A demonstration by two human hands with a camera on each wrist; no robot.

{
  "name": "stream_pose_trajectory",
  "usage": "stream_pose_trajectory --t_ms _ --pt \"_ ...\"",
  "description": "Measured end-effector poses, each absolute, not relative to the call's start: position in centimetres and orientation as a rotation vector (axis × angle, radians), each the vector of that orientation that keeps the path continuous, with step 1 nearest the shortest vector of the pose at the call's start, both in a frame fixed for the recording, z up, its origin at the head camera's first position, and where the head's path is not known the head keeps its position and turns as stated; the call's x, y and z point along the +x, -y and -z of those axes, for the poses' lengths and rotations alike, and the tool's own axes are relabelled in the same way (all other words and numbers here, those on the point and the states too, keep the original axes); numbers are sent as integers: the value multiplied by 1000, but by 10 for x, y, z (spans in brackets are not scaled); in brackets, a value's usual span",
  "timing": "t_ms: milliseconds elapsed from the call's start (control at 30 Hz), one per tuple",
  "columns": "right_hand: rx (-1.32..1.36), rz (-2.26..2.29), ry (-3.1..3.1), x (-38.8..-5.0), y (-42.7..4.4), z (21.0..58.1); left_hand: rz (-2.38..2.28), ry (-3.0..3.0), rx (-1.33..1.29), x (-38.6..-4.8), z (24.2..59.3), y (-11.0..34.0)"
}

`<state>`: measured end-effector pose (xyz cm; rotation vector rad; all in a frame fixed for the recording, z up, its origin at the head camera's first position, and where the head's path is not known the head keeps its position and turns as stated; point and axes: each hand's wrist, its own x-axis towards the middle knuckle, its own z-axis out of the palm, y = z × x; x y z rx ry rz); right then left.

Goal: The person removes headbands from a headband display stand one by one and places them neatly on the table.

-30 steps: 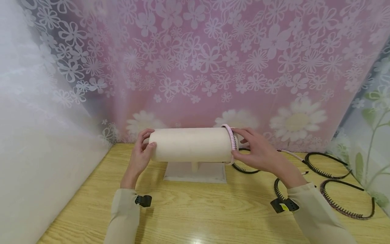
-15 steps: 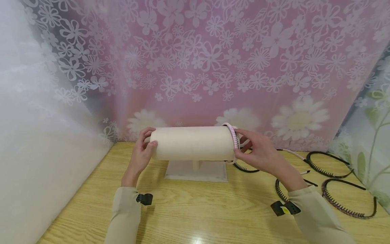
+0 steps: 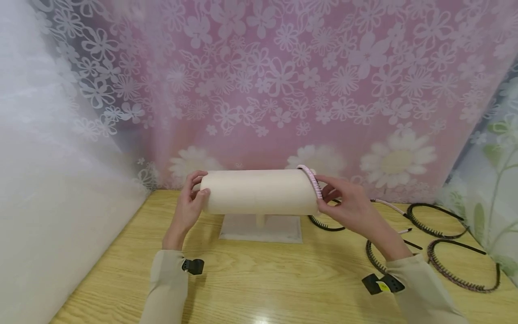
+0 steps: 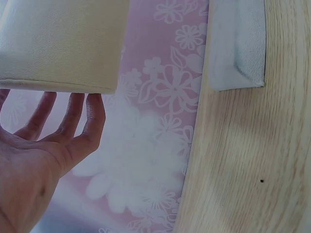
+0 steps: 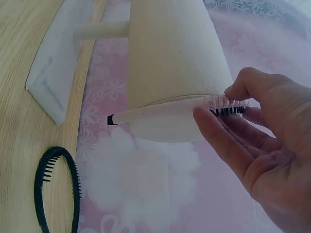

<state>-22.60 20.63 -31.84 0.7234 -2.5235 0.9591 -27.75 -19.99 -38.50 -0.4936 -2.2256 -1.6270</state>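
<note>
A cream padded roll [image 3: 259, 192] lies level on a display stand, its post rising from a pale base [image 3: 261, 228]. At the roll's left end, my left hand [image 3: 188, 208] holds the rim, thumb in front and fingers at the end face; the left wrist view shows the fingertips [image 4: 95, 99] against that edge. My right hand [image 3: 348, 200] pinches a pink-and-white toothed headband [image 3: 311, 180] at the roll's right end. In the right wrist view the headband [image 5: 165, 110] slants across the end, its black tip free and its teeth near my fingers.
Several toothed headbands lie on the wooden table to the right, among them a black one [image 3: 435, 220] and a dark pinkish one [image 3: 457, 279]. Another black headband [image 5: 58, 170] lies near the stand. A pink floral curtain [image 3: 259, 90] hangs behind; a white side wall [image 3: 60, 180] stands left.
The headband has shifted right and tilted at the roll's right end, its lower part coming away from the roll. My right hand moved slightly right with it; my left hand stayed at the left end.
</note>
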Motion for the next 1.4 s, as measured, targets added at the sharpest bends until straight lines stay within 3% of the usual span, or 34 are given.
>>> stream_pose_trajectory --t_ms 1400 --pt "698 -856 2346 -199 -250 333 1663 2230 -486 -276 385 199"
